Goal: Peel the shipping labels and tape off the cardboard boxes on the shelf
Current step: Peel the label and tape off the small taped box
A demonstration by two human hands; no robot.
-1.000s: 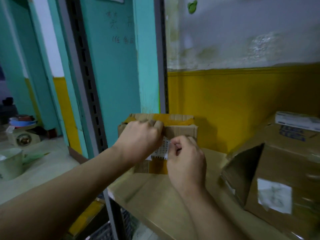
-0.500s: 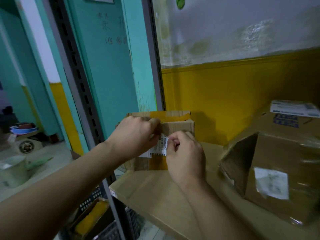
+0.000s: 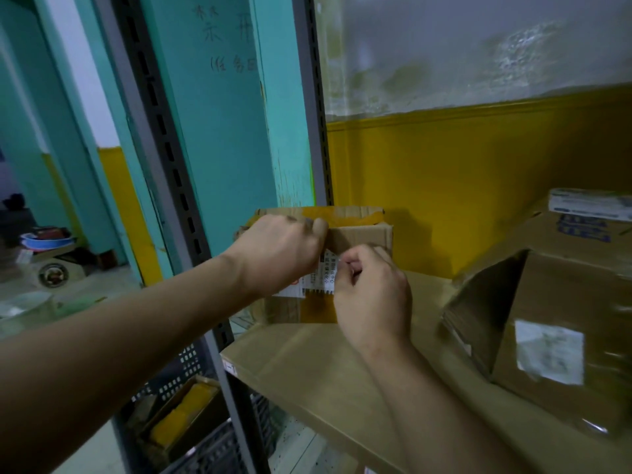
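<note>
Fingers (image 3: 355, 258) of the right hand (image 3: 372, 295) pinch the shipping label (image 3: 323, 275) on the small box (image 3: 362, 234); the left hand (image 3: 280, 254) grips its top edge.

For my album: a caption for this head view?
Left hand holds a box on the shelf while right hand pinches its label.

As I read the head view from my station, the left hand (image 3: 277, 254) and the right hand (image 3: 372, 299) are bare, and the left forearm (image 3: 119, 336) and right forearm (image 3: 427, 405) run uncovered to the frame edge, with knuckle ridges and wrist creases just discernible.
</note>
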